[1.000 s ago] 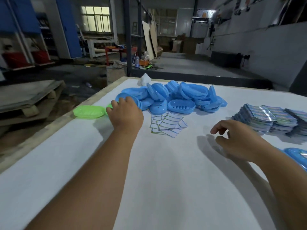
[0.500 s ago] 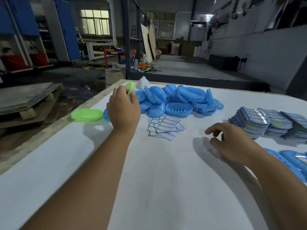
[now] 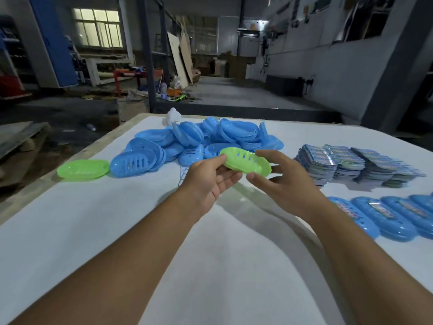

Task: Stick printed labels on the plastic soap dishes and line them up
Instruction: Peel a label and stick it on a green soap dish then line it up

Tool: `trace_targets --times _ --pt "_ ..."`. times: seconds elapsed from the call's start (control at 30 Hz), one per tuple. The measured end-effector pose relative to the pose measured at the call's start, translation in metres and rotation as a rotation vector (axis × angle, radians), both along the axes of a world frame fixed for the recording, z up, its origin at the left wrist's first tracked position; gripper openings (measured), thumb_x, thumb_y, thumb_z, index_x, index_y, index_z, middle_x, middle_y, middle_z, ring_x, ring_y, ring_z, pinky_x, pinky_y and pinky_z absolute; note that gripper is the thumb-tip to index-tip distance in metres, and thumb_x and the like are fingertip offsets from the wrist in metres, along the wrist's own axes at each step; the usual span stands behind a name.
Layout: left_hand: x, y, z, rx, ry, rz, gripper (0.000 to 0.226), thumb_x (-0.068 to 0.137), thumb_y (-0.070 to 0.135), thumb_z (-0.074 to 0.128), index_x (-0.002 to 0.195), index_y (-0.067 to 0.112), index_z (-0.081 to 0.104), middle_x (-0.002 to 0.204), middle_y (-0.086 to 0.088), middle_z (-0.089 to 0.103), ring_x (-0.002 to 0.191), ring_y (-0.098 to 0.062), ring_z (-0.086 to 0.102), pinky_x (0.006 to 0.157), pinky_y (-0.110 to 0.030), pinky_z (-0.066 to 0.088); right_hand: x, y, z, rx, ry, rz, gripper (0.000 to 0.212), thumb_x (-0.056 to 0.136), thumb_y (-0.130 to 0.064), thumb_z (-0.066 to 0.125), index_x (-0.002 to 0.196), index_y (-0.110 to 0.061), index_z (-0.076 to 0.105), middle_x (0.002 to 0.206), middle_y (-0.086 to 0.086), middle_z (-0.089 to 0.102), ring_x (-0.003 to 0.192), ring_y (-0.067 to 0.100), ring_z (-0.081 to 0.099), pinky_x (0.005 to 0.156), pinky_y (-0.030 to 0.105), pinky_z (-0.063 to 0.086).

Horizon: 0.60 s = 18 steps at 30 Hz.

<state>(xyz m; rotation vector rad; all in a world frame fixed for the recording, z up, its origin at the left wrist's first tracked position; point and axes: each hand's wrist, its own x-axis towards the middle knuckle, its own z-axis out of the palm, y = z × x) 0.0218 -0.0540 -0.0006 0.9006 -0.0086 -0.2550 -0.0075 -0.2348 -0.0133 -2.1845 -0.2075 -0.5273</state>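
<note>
The hall is dim and bluish. A bright window (image 3: 97, 28) at eleven o'clock is blown out. The white bench (image 3: 98, 231) catches soft light from above, and the forearms cast broad, soft-edged shadows toward six o'clock. Wide-angle bending curves walls and posts at the edges. Distant clutter looks soft and grainy.

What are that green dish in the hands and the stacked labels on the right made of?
The green soap dish looks like thin moulded plastic, slightly translucent and glossy: light glows through it and its slots are clean-cut. The printed labels seem to be glossy coated paper or film, since their faces catch glare; which one cannot be told.
</note>
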Motion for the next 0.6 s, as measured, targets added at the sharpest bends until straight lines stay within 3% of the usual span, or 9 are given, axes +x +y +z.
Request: trace_targets --times 0.07,0.13,0.23,0.3,0.43,0.5,0.6 --pt "0.001 0.001 0.000 0.007 0.050 -0.012 0.016 0.101 0.008 0.054 0.102 -0.005 0.063 0.082 -0.016 0.074 0.065 -0.022 0.074 0.062 -0.029 0.062 0.002 -0.003 -0.001 -0.040 0.014 -0.014 0.056 0.080 -0.047 0.080 0.131 -0.033 0.061 0.113 -0.025 0.064 0.099 0.003 0.065 0.088 0.036 0.057" --pt "0.003 0.003 -0.003 0.217 0.020 0.016 0.022 0.101 0.014 0.057 0.105 -0.006 0.065 0.088 -0.016 0.073 0.067 -0.021 0.074 0.066 -0.031 0.063 0.003 -0.006 -0.003 -0.085 0.049 -0.014 0.054 0.080 -0.049 0.079 0.128 -0.035 0.060 0.111 -0.023 0.065 0.097 0.002 0.064 0.087 0.035 0.057" --pt "0.009 0.014 -0.016 1.091 -0.382 0.242 0.033 0.095 0.037 0.065 0.108 0.008 0.070 0.098 0.000 0.072 0.088 -0.019 0.071 0.086 -0.039 0.058 0.004 -0.011 -0.005 -0.153 0.114 -0.010 0.054 0.080 -0.049 0.079 0.128 -0.036 0.059 0.115 -0.018 0.065 0.099 0.000 0.063 0.089 0.034 0.055" --pt "0.007 0.018 -0.019 1.392 -0.652 0.328 0.038 0.091 0.046 0.066 0.119 0.019 0.066 0.113 0.005 0.065 0.103 -0.015 0.061 0.091 -0.031 0.048 0.003 -0.013 -0.006 -0.220 0.165 0.007 0.056 0.080 -0.051 0.078 0.131 -0.037 0.057 0.120 -0.019 0.063 0.104 0.000 0.060 0.094 0.031 0.052" --pt "0.008 0.019 -0.023 1.437 -0.929 0.139 0.041 0.089 0.051 0.065 0.125 0.032 0.061 0.126 0.013 0.058 0.119 -0.008 0.048 0.094 -0.021 0.033 0.000 -0.014 -0.005 -0.302 0.254 0.042 0.059 0.073 -0.057 0.075 0.128 -0.041 0.057 0.120 -0.018 0.064 0.108 0.005 0.061 0.096 0.031 0.050" --pt "0.009 0.019 -0.026 1.500 -0.976 0.035 0.043 0.087 0.053 0.066 0.126 0.036 0.059 0.128 0.013 0.059 0.122 -0.009 0.046 0.101 -0.027 0.037 -0.002 -0.013 -0.004 -0.302 0.296 0.041 0.058 0.068 -0.060 0.072 0.122 -0.044 0.058 0.114 -0.018 0.066 0.096 0.001 0.065 0.084 0.026 0.053" --pt "0.010 0.018 -0.028 1.571 -0.965 -0.066 0.043 0.083 0.055 0.065 0.123 0.040 0.059 0.121 0.014 0.061 0.117 -0.011 0.048 0.103 -0.039 0.042 -0.004 -0.013 -0.004 -0.348 0.342 0.035 0.057 0.067 -0.062 0.074 0.118 -0.045 0.059 0.109 -0.020 0.066 0.075 -0.009 0.061 0.068 0.018 0.046"
